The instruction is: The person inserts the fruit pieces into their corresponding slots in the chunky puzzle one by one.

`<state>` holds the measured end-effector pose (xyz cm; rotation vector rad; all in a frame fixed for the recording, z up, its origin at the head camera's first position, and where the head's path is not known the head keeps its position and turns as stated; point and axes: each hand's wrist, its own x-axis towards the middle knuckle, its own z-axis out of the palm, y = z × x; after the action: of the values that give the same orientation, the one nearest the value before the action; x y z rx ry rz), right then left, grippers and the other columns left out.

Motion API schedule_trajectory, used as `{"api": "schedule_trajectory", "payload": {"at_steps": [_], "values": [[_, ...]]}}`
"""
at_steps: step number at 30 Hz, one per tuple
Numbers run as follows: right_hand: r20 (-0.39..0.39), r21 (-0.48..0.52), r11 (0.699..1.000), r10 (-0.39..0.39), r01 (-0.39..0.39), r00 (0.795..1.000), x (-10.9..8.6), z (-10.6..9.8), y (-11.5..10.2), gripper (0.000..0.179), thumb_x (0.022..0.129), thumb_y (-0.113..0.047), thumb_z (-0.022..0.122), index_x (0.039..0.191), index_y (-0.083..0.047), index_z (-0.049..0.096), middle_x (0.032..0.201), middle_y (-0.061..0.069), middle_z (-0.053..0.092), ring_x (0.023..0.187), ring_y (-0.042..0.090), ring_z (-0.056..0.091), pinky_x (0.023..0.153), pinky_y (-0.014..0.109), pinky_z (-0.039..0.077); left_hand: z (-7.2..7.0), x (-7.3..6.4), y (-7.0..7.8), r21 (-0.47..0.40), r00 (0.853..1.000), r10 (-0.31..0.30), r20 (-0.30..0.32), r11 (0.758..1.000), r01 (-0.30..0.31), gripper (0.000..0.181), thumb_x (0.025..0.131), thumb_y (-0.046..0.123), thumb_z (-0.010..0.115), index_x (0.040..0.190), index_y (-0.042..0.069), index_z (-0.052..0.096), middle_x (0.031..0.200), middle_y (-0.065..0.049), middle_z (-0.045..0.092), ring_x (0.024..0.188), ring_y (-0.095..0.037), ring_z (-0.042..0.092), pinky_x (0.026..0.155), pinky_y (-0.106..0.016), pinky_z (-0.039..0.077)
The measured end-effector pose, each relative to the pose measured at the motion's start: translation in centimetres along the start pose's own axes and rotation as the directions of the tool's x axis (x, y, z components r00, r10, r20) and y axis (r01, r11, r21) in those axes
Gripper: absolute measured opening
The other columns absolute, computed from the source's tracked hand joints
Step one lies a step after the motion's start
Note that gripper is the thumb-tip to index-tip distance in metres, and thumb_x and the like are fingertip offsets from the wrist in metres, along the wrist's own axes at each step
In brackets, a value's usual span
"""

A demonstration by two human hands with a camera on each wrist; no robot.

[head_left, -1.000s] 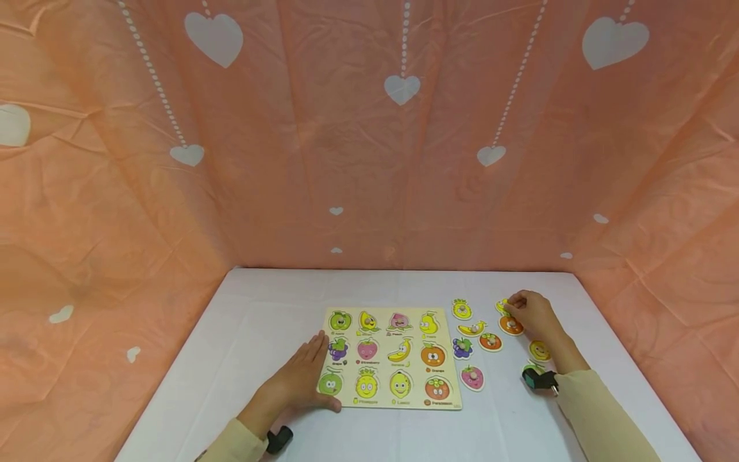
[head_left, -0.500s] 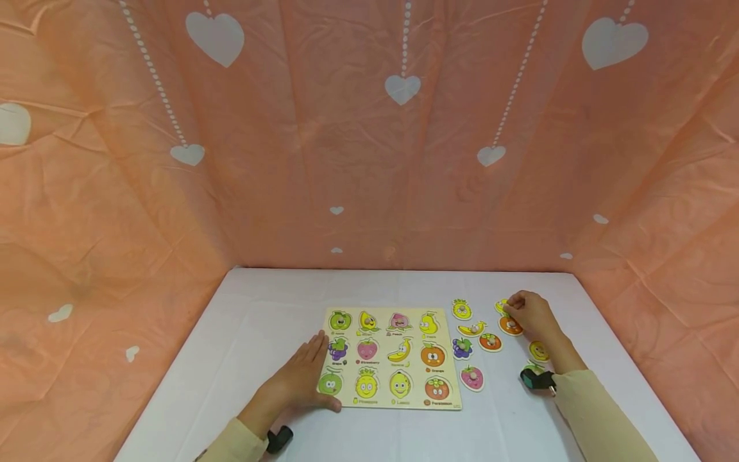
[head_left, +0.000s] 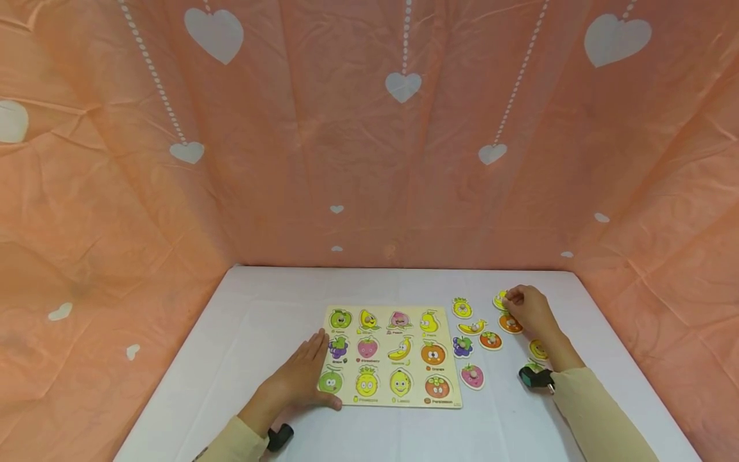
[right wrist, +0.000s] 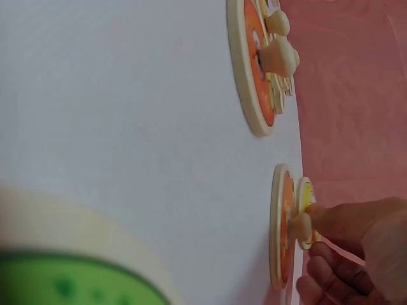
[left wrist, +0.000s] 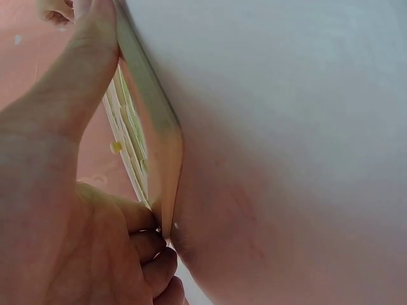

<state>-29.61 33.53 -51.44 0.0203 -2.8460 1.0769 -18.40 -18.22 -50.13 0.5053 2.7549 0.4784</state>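
While left hand lies flat w/ straight fingers on the puzzle board edge, prob. to steady it on the surface, right hand pinches a yellow piece at far right, among loose pieces, just beyond orange piece.

backdrop: peach, white hearts | table: white | sleeves: beige
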Motion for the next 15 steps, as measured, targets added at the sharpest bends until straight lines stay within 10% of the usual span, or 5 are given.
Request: {"api": "schedule_trajectory", "payload": {"at_steps": [15], "values": [[-0.049, 0.030, 1.000, -0.006, 0.007, 0.999, -0.15, 0.57, -0.78, 0.023, 0.103, -0.011, 0.070, 0.115, 0.008, 0.067, 0.112, 0.022, 0.060, 0.099, 0.032, 0.059, 0.073, 0.020, 0.050, -0.07, 0.15, -0.12, -0.007, 1.000, -0.006, 0.004, 1.000, 0.006, 0.142, 0.069, 0.060, 0.097, 0.165, -0.012, 0.021, 0.176, -0.030, 0.014, 0.165, -0.040, 0.015, 0.134, -0.053, 0.020]]}}
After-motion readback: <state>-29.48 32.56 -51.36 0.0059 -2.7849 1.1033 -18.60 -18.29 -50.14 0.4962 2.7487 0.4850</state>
